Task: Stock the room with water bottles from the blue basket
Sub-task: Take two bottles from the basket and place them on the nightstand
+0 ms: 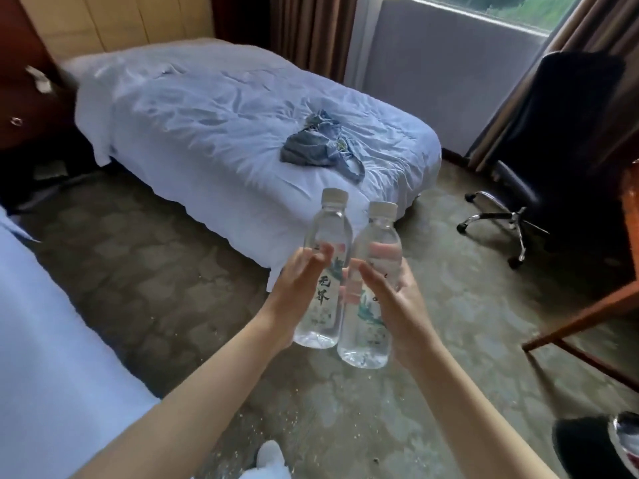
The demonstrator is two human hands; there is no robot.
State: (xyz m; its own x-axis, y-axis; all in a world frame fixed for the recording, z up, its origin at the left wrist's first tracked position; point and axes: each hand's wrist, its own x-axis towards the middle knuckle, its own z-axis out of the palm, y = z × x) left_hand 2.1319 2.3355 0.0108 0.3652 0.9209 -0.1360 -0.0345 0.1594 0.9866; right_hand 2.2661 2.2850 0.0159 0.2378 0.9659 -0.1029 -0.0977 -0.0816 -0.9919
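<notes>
I hold two clear water bottles with white caps upright and side by side over the carpet, in front of the bed's near corner. My left hand (294,299) is wrapped around the left water bottle (325,271), which has a white label with dark characters. My right hand (397,299) grips the right water bottle (371,292), with fingers showing through the clear plastic. The two bottles nearly touch. The blue basket is not in view.
A bed (221,133) with rumpled white sheets and a blue-grey cloth (318,146) lies ahead. A black office chair (553,160) stands at the right by the curtains. A wooden table leg (584,316) is at the right edge, a dark nightstand (24,98) at far left.
</notes>
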